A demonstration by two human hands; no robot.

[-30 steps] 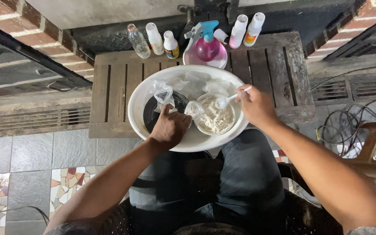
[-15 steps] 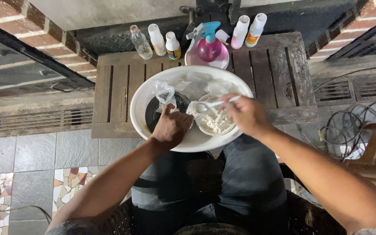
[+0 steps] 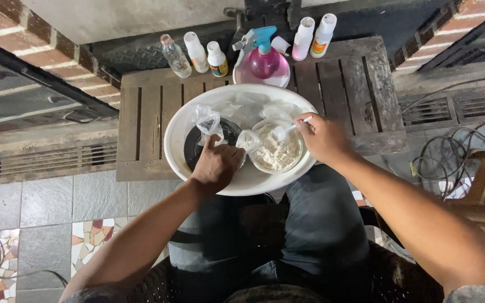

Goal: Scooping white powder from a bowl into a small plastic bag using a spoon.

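Spooning white powder into a small bag, inside the white basin (image 3: 175,163).

Right hand (image 3: 322,137) pinched a white spoon (image 3: 285,130) over the bowl of powder (image 3: 277,152) at the basin's right half; left hand (image 3: 218,166) closed on a small clear bag (image 3: 209,122) above a dark round scale (image 3: 197,148) at basin centre-left. Judged best: keep the bag mouth open and low, close to the bowl, spoon level. Bottles (image 3: 196,51) and a pink spray bottle (image 3: 264,59) crowded the tabletop (image 3: 360,84) behind the basin; loose bags (image 3: 242,106) at its far side cramped the spoon's path.
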